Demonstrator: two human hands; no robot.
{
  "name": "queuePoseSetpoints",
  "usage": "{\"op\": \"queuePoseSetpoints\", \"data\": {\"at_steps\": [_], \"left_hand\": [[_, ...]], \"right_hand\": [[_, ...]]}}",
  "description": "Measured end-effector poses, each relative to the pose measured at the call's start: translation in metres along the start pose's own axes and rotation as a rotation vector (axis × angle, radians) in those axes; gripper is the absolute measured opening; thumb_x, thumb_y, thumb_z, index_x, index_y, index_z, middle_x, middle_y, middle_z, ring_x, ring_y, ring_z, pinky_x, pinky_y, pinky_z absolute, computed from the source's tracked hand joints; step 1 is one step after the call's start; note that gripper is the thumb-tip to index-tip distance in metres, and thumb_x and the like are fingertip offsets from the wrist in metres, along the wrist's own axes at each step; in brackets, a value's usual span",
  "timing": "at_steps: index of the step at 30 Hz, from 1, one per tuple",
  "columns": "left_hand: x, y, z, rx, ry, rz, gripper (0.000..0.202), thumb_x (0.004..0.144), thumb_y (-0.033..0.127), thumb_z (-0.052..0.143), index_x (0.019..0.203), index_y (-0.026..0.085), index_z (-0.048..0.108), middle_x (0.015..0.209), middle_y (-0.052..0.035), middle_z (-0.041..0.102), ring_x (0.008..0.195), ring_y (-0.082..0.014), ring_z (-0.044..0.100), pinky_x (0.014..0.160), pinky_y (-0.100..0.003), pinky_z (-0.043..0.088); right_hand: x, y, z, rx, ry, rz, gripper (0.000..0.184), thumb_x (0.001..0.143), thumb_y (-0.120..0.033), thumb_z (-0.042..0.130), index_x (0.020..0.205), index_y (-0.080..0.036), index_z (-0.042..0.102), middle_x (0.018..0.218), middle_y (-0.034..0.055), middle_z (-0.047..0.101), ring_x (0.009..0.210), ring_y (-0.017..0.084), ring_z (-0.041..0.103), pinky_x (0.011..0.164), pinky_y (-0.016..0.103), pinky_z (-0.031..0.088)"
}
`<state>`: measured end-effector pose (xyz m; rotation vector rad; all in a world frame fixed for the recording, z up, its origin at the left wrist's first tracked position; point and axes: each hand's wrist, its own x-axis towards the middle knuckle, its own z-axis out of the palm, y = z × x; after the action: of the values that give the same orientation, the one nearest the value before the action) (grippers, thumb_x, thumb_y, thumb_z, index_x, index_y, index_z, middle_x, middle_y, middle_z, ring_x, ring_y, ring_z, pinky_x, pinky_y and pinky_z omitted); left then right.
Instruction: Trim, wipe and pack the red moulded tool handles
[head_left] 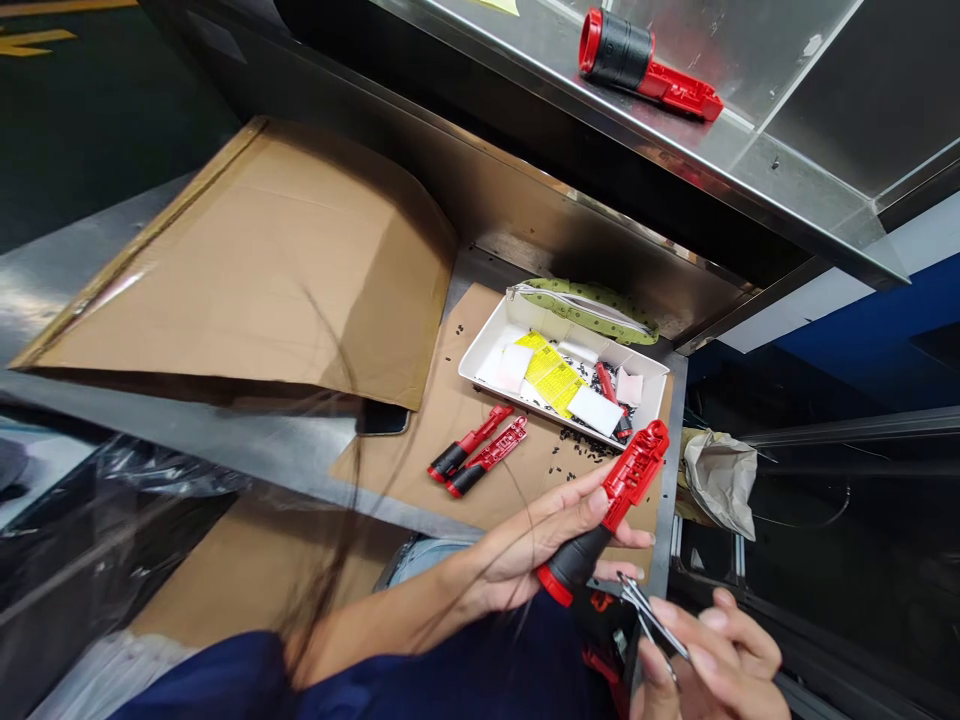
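Observation:
My left hand (pixel 517 555) is closed around a red and black plastic tool housing (pixel 637 470), held tilted with its narrow red end up and its black, red-rimmed barrel down. The inner ribs of the red part face me. Between the fingertips of my right hand (pixel 720 650) is a pair of metal tweezers (pixel 654 618), whose tips point toward the barrel, close to my left fingers. Two smaller red and black housing pieces (pixel 487 458) lie side by side on the cardboard-covered bench (pixel 420 500). Small black parts (pixel 577 445) are scattered beside the tray.
A white tray (pixel 484 375) holds yellow printed paper, white pads and black bits. Behind it lies a green zipped pouch (pixel 592 308). A large cardboard box (pixel 300 270) stands left, over a dark flat object (pixel 384 418). Another housing (pixel 645 70) rests on the metal shelf (pixel 810 150).

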<state>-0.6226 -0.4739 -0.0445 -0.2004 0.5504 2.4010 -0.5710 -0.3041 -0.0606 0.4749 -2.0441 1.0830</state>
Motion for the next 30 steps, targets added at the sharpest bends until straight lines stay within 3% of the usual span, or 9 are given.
{"op": "queuePoseSetpoints", "data": {"at_steps": [6,12,18,21,25,30], "left_hand": [[0.0,-0.001,-0.001,0.004,0.015,-0.016,0.071,0.083,0.046,0.077,0.145,0.024,0.051,0.091,-0.0034,0.069,0.097,-0.0229,0.071,0.088,-0.035,0.053],[-0.001,0.002,0.005,0.061,0.011,-0.012,0.08,0.072,0.052,0.084,0.142,0.025,0.055,0.09,-0.0022,0.068,0.089,-0.0184,0.07,0.083,-0.029,0.055],[-0.002,0.005,0.008,0.106,0.042,-0.045,0.093,0.067,0.058,0.085,0.148,0.027,0.049,0.104,-0.0061,0.071,0.077,-0.0143,0.07,0.08,-0.027,0.053],[-0.001,0.004,0.007,0.106,0.017,-0.049,0.092,0.069,0.057,0.084,0.148,0.029,0.048,0.111,-0.0071,0.07,0.083,-0.0151,0.07,0.081,-0.027,0.054],[-0.001,0.002,0.005,0.066,-0.002,0.0,0.079,0.072,0.051,0.085,0.141,0.025,0.057,0.102,-0.0067,0.07,0.102,-0.0215,0.069,0.082,-0.029,0.057],[-0.003,0.006,0.009,0.097,0.006,-0.023,0.079,0.075,0.052,0.082,0.144,0.025,0.054,0.102,-0.007,0.073,0.08,-0.0153,0.072,0.08,-0.027,0.057]], "right_hand": [[0.003,0.003,0.0,-0.021,-0.112,-0.047,0.03,0.077,-0.022,0.082,0.094,-0.023,0.059,0.078,0.0006,0.075,0.085,0.021,0.052,0.089,0.042,0.044],[-0.001,0.003,0.001,-0.068,-0.131,-0.052,0.029,0.075,-0.023,0.083,0.091,-0.024,0.059,0.079,0.0009,0.075,0.085,0.022,0.054,0.088,0.045,0.045],[-0.002,0.003,0.0,-0.068,-0.139,-0.056,0.026,0.077,-0.02,0.082,0.089,-0.023,0.059,0.077,0.0004,0.076,0.085,0.021,0.053,0.091,0.044,0.044],[-0.001,0.001,0.001,-0.041,-0.111,-0.041,0.026,0.078,-0.019,0.081,0.089,-0.024,0.058,0.074,-0.0005,0.075,0.083,0.02,0.052,0.09,0.044,0.044],[0.003,-0.003,0.001,-0.007,-0.022,0.03,0.025,0.082,-0.019,0.078,0.094,-0.024,0.056,0.069,-0.002,0.073,0.08,0.02,0.048,0.091,0.043,0.044],[0.004,0.0,0.0,-0.041,-0.116,-0.049,0.028,0.077,-0.024,0.082,0.091,-0.023,0.057,0.075,0.0002,0.074,0.083,0.021,0.053,0.089,0.044,0.046]]}}
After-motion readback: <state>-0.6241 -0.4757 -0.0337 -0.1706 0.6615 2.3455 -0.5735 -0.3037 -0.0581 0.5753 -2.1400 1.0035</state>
